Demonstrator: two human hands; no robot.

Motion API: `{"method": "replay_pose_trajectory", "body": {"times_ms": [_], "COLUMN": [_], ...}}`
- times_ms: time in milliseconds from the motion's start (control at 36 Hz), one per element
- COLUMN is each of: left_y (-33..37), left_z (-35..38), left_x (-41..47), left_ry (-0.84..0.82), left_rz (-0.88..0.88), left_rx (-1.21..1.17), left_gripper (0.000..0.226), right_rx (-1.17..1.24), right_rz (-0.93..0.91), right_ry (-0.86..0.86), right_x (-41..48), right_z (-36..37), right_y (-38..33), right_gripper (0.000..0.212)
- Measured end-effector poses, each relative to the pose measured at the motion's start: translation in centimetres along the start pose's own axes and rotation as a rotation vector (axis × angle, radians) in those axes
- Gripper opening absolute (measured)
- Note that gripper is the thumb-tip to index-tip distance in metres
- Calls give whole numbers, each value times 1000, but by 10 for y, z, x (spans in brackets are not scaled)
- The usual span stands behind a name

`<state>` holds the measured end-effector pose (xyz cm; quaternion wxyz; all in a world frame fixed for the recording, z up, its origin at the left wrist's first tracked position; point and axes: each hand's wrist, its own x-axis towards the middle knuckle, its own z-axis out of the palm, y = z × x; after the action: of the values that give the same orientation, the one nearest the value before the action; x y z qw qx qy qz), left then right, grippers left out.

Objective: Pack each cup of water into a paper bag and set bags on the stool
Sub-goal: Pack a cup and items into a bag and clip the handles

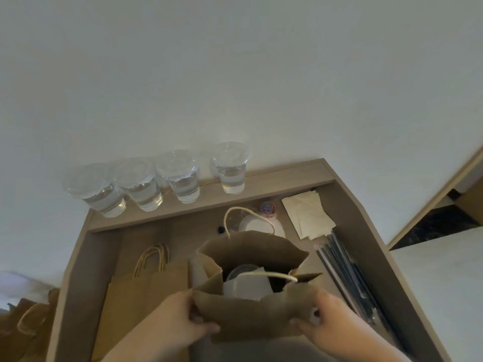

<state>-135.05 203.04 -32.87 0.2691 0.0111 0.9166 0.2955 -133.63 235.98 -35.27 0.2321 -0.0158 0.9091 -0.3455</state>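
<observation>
Far-left bags: brown paper bags with cord handles (28, 325) stand low beyond the desk's left edge, probably already packed; what they stand on is hidden.
Spare bags: a flat stack of brown paper handle bags (146, 304) lies near left, within easy reach.
Cups: four clear lidded plastic cups of water (183, 184) wait in a row on the far ledge.
Left hand (180, 317): grips the left near side of the open brown paper bag (251, 320), thumb on its front.
Bag contents: a clear lidded cup (243, 273) sits upright inside, beside white paper.
Right hand (326, 317): clasps the bag's right side, so the load stays level, likely for lifting.
Right side: white paper napkins (305, 215), then long dark straws (345, 278).
Surface: a beige recessed desk (78, 270).
Room: a plain white wall (235, 74).
</observation>
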Motion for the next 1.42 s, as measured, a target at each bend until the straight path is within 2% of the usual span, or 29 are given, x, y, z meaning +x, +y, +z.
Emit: {"method": "replay_pose_trajectory", "body": {"times_ms": [56, 139, 194, 306, 361, 417, 472, 528, 611, 695, 722, 750, 806, 861, 1056, 1139, 1195, 1333, 1417], "left_y": [1, 1, 0, 1, 5, 11, 15, 17, 18, 16, 17, 19, 26, 32, 42, 39, 36, 42, 45], "left_z": [9, 11, 10, 12, 14, 16, 18, 21, 23, 17, 14, 11, 6, 3, -3, -5, -10, -29, -33], "left_x": [2, 3, 1, -1, -1, -1, 1, 5, 9, 14, 15, 16, 16, 16, 8, 7, 6, 1, 2], "left_ry": [59, 170, 231, 365, 406, 447, 489, 545, 580, 479, 426, 382, 348, 345, 372, 385, 362, 110, -8], "left_rz": [29, 111, 226, 361, 363, 317, 255, 203, 250, 317, 318, 311, 289, 301, 288, 273, 266, 411, 460], "left_rx": [9, -130, -169, -225, -324, -446, -532, -570, -640, -649, -636, -639, -647, -647, -654, -641, -618, -507, -569], "left_gripper": [40, 30, 36, 28, 33, 51, 61, 59, 53, 79, 79, 69, 45, 33, 23, 34, 43, 39, 33], "right_rx": [53, 185, 223, 99, 42, 135, 267, 332, 393, 467, 466, 447, 428, 464, 485, 503, 505, 402, 381], "right_rz": [-31, -81, -106, -161, -214, -226, -202, -176, -161, -217, -226, -251, -312, -349, -213, -214, -245, -292, -352], "right_ry": [-12, -11, -9, 50, 84, 57, 32, 86, 194, 15, -53, -99, -115, -97, -144, -157, -207, -379, -462], "right_x": [2, 1, 2, 6, 9, 10, 12, 17, 26, 30, 31, 32, 36, 38, 42, 44, 43, 41, 40], "right_z": [-6, -15, -23, -34, -36, -39, -37, -33, -28, -34, -37, -40, -44, -48, -53, -53, -55, -64, -68], "right_y": [-1, 0, -3, 0, 3, 0, -3, -3, 1, -3, -6, -9, -16, -22, -28, -25, -24, -32, -44], "right_gripper": [32, 25, 22, 19, 19, 17, 24, 27, 37, 75, 79, 71, 40, 27, 28, 23, 37, 53, 39]}}
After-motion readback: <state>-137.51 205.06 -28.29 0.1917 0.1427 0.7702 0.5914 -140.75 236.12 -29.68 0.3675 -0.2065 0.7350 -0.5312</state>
